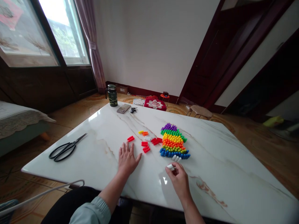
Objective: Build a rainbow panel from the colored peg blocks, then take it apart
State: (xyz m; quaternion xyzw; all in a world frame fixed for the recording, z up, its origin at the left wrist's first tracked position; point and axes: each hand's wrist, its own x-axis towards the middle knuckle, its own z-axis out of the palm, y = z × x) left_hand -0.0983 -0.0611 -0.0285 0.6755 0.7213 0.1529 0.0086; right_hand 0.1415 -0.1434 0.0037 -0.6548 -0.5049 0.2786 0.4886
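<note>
The right hand (pixel 181 179) is pinched around a white piece (pixel 170 167), thumb and fingers closed on it just above the worktop (pixel 102 177) or perhaps touching it — the gap is too small to judge. Ahead of that hand, more white pieces (pixel 177 158) lie against the near edge of a striped block of coloured pieces (pixel 173 143), its bands running from blue at the near side through olive, orange, yellow and green to purple at the far end.

The left hand (pixel 127 159) rests palm down, spread wide and holding nothing. Just beyond its fingertips lie loose red pieces (pixel 130 138), with a yellow piece (pixel 140 132) and orange pieces (pixel 145 133) a little farther off. Black-handled scissors (pixel 66 150) lie well to the left; a bottle (pixel 112 96), a phone (pixel 123 108) and keys (pixel 133 110) sit at the far corner.
</note>
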